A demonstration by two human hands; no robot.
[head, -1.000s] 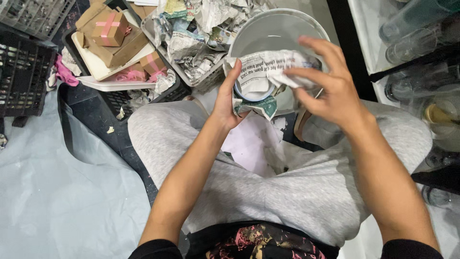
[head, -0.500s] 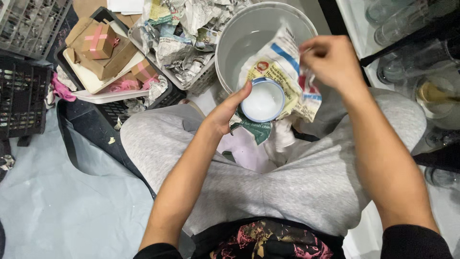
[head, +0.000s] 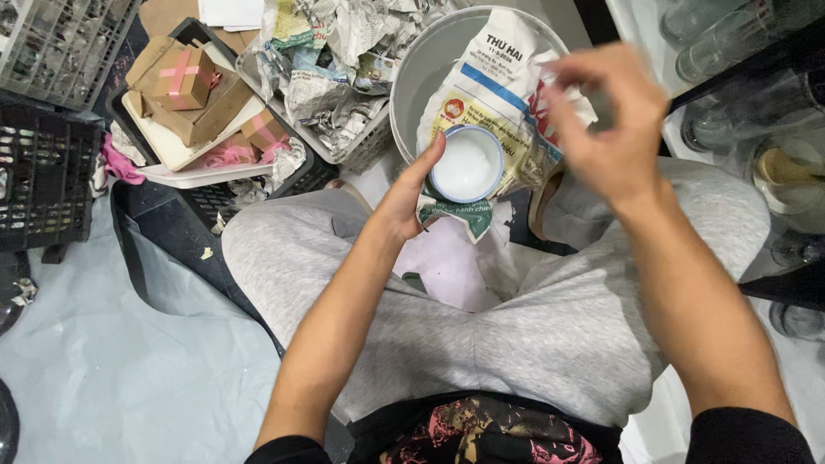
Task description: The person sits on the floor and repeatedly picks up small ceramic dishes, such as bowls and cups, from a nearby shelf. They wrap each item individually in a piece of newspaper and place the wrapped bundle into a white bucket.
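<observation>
Legs (head: 516,344) in pale grey trousers, crossed, fill the near foreground, above a dark patterned shirt hem; the person sits on a floor covering (head: 112,369) of pale blue-grey sheet.

Left hand (head: 411,202): fingers wrapped from below around a small white bowl (head: 466,163) with a blue rim, thumb lying up against the rim. The bowl sits half swaddled in a sheet of printed newspaper (head: 507,94), held above the lap, just in front of a large grey basin (head: 430,69).

Right hand (head: 606,129): motion-blurred, fingers spread and loosely curled at the upper right edge of the newspaper; whether it grips the paper or merely brushes it cannot be told.

Left of the basin: a pale mesh basket (head: 361,150) stuffed with crumpled newspaper wads (head: 326,77). Further left: a white tray (head: 189,159) carrying small brown cardboard boxes (head: 185,77) crossed with pink tape, resting on a black plastic crate (head: 258,193). A second black crate (head: 43,180) stands at the far left, with a grey wire rack (head: 60,43) beyond it.

Right edge: a row of clear glasses (head: 730,39) lying and standing in dark trays, some only partly in view.
</observation>
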